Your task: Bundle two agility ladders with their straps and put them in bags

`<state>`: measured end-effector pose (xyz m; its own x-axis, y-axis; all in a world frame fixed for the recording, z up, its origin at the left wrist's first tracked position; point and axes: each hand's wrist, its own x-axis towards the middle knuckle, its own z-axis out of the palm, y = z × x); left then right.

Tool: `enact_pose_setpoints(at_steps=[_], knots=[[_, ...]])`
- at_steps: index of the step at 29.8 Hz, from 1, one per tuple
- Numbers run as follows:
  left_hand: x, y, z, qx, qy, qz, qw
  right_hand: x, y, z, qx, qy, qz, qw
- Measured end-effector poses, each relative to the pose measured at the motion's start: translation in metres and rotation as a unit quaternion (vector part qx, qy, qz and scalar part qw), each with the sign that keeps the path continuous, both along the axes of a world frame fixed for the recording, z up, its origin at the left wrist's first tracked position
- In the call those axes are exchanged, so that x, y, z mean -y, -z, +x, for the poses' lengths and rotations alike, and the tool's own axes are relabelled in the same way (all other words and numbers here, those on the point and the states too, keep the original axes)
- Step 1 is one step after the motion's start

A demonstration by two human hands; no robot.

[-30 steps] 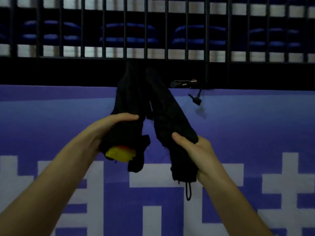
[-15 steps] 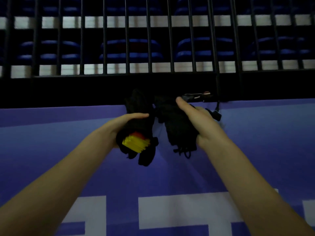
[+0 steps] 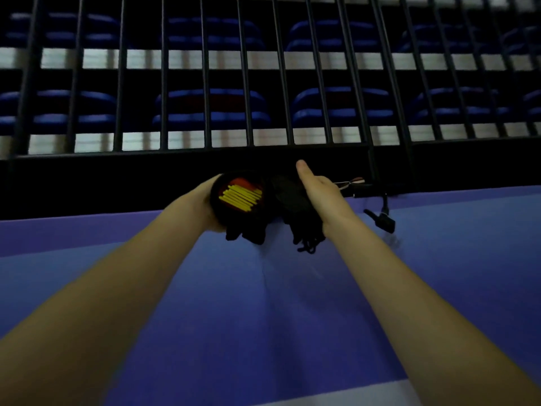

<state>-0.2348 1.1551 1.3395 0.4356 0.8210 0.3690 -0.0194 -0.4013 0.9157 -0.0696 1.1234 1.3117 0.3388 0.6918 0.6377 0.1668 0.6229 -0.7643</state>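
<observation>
The yellow ladder rungs lie stacked inside the open mouth of a black bag, which the left hand grips from the left. Just beside it the right hand, thumb up, grips a second black bag whose contents are hidden. Bagging looks nearly done, though the first mouth is not yet drawn shut. Since half a second ago both bags have moved farther away, up against the dark ledge under the railing, and the mouth has turned to face the camera.

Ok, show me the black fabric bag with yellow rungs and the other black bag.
Black fabric bag with yellow rungs (image 3: 248, 227), head view: fabric below its opening.
Other black bag (image 3: 288, 198), head view: middle of its side.
</observation>
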Motion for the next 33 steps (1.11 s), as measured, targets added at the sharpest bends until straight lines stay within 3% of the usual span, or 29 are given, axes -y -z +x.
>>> enact_pose_setpoints(at_steps=[3,6,9,10,11,14,19,24,30,33], knots=[[-0.005,-0.007,0.015,-0.071,0.003,0.039,0.997,-0.017,-0.010,0.002,0.017,0.032,-0.004,0.999],[-0.008,-0.038,0.005,-0.171,-0.078,0.048,0.981,-0.032,-0.024,0.003,0.045,0.071,-0.014,0.996],[-0.002,-0.057,-0.011,-0.277,-0.235,0.170,0.916,-0.038,-0.033,0.004,0.111,0.120,-0.020,0.986],[0.000,-0.059,-0.013,-0.271,-0.241,0.237,0.901,-0.040,-0.032,0.003,0.131,0.138,-0.017,0.982],[0.007,-0.057,-0.010,-0.241,-0.194,0.281,0.908,-0.039,-0.033,0.005,0.146,0.161,-0.014,0.976],[0.016,-0.033,-0.006,-0.152,-0.045,0.295,0.942,-0.037,-0.026,0.003,0.127,0.162,0.033,0.978],[0.000,0.005,0.003,-0.020,-0.055,0.391,0.918,-0.036,-0.005,-0.008,0.083,0.069,0.123,0.987],[-0.007,-0.003,0.014,-0.012,-0.074,0.418,0.906,-0.056,-0.006,0.001,0.095,0.078,0.154,0.980],[-0.034,-0.012,0.023,-0.104,-0.139,0.371,0.912,-0.074,-0.015,0.016,0.125,0.113,0.054,0.984],[-0.032,-0.005,0.021,-0.080,-0.117,0.334,0.932,-0.064,-0.013,0.022,0.133,0.105,0.061,0.984]])
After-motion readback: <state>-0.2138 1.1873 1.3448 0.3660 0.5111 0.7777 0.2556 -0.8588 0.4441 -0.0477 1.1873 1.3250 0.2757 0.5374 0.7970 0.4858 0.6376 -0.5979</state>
